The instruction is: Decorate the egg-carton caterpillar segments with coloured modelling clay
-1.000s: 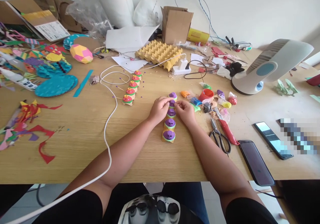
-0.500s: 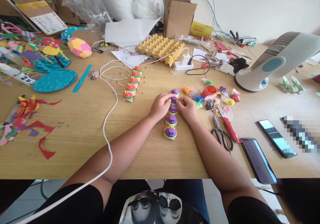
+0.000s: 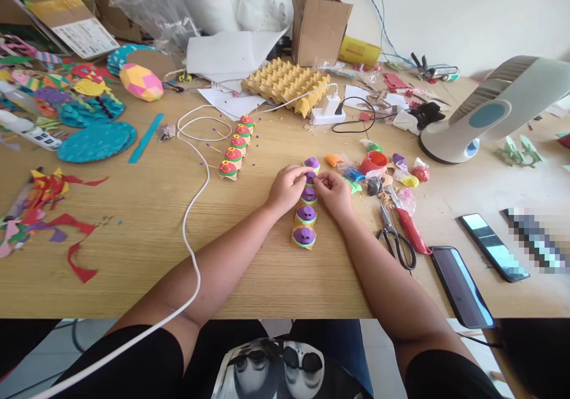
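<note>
A strip of egg-carton cups (image 3: 305, 237) runs away from me down the middle of the table, topped with purple clay that has small dark faces and a pale green rim. My left hand (image 3: 286, 188) is closed at the left side of the second cup from the far end, thumb and forefinger on its purple top. Opposite it, my right hand (image 3: 333, 191) pinches at that cup's right side. The fingers partly cover this cup, and whether a small clay piece lies between them is hidden.
A second cup strip (image 3: 234, 154) in red and green stands back left, near a white cable (image 3: 186, 221). On the right lie clay packets (image 3: 354, 174), scissors (image 3: 394, 238), a red-handled knife (image 3: 413, 231) and phones (image 3: 461, 286). A white fan (image 3: 472, 114) stands behind.
Both hands stay at the same cup with almost no movement. The view has shifted very slightly.
</note>
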A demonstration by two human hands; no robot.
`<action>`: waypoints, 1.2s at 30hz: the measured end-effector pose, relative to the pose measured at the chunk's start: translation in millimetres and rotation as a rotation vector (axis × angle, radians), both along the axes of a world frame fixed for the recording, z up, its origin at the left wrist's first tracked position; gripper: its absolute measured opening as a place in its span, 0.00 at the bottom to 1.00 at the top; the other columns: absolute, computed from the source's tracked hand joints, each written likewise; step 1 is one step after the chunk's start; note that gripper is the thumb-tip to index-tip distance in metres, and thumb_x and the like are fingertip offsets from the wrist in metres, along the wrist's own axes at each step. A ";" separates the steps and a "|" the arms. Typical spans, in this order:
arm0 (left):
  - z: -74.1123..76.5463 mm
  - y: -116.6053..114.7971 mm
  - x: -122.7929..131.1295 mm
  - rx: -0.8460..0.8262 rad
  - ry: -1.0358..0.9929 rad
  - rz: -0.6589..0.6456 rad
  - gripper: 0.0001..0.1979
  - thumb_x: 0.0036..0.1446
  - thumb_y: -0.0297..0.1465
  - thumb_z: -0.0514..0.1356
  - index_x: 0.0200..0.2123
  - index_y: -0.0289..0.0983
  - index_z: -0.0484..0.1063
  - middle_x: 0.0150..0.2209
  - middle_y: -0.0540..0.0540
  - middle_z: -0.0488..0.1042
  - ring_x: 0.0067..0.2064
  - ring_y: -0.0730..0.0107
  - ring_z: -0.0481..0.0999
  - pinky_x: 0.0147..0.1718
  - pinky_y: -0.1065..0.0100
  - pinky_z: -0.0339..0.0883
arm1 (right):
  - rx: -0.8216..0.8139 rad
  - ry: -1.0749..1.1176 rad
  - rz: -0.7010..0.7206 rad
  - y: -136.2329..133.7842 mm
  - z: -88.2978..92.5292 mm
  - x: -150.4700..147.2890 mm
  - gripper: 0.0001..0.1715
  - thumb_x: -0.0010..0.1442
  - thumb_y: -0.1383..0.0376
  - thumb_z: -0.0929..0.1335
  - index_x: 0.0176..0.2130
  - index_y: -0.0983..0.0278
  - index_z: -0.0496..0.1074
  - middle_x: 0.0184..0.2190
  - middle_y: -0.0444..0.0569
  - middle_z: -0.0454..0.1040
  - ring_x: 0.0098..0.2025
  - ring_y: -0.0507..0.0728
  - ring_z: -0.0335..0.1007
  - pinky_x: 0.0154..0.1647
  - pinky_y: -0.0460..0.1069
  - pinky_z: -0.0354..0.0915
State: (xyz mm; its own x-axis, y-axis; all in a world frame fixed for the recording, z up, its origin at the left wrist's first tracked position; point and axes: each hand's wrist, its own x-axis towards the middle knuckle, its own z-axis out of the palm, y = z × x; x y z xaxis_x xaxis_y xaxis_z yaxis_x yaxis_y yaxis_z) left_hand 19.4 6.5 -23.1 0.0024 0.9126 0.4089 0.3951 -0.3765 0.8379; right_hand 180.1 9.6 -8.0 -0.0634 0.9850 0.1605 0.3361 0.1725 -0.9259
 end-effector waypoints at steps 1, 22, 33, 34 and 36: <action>0.0 0.0 0.0 0.001 -0.001 -0.001 0.16 0.60 0.24 0.57 0.47 0.40 0.80 0.48 0.45 0.80 0.53 0.62 0.77 0.58 0.60 0.69 | -0.003 0.002 -0.002 0.0 0.1 0.0 0.16 0.56 0.53 0.72 0.32 0.63 0.73 0.21 0.40 0.63 0.23 0.49 0.54 0.24 0.46 0.53; -0.6 0.6 0.2 -0.020 -0.030 -0.011 0.16 0.61 0.24 0.57 0.48 0.40 0.81 0.49 0.45 0.80 0.53 0.62 0.77 0.58 0.60 0.69 | -0.027 0.009 -0.019 -4.6 11.0 2.0 0.14 0.58 0.55 0.71 0.33 0.62 0.71 0.20 0.38 0.61 0.22 0.49 0.53 0.25 0.47 0.52; 1.4 0.4 0.0 -0.018 -0.014 -0.007 0.16 0.60 0.24 0.56 0.47 0.39 0.80 0.49 0.44 0.80 0.54 0.62 0.77 0.57 0.60 0.70 | -0.038 0.005 -0.009 1.3 4.7 1.8 0.16 0.55 0.52 0.72 0.33 0.61 0.70 0.20 0.38 0.62 0.22 0.49 0.52 0.24 0.47 0.51; 1.2 0.5 0.1 -0.019 -0.015 -0.007 0.16 0.60 0.24 0.57 0.47 0.40 0.80 0.49 0.44 0.80 0.54 0.62 0.77 0.57 0.60 0.70 | -0.037 0.000 -0.012 1.6 4.2 1.7 0.16 0.55 0.52 0.72 0.33 0.61 0.71 0.20 0.39 0.62 0.22 0.49 0.52 0.24 0.47 0.51; 0.8 0.8 0.3 -0.021 -0.015 -0.006 0.16 0.60 0.24 0.57 0.47 0.40 0.80 0.49 0.45 0.80 0.54 0.62 0.77 0.57 0.61 0.70 | -0.036 -0.008 -0.017 2.0 3.7 1.5 0.16 0.56 0.51 0.72 0.32 0.61 0.71 0.21 0.39 0.63 0.22 0.50 0.53 0.24 0.47 0.52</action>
